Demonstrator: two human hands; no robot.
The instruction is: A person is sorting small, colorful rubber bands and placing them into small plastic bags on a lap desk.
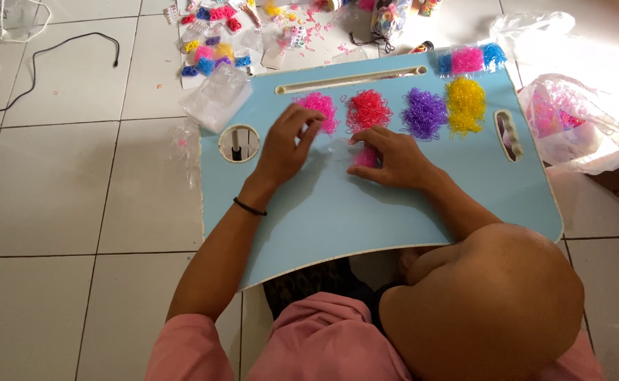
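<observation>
The left hand [286, 149] reaches, fingers loosely spread, into the pink band pile [318, 110] at eleven o'clock on the blue lap desk [366, 212]. The right hand [392, 159] presses a small pink clump [366, 156], apparently mid-portioning. Next likely needs a fine pinch.

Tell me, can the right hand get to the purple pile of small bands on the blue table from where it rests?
Probably yes. The right hand rests just below the red pile, and the purple pile lies close beside it on the blue table, with nothing between them.
</observation>
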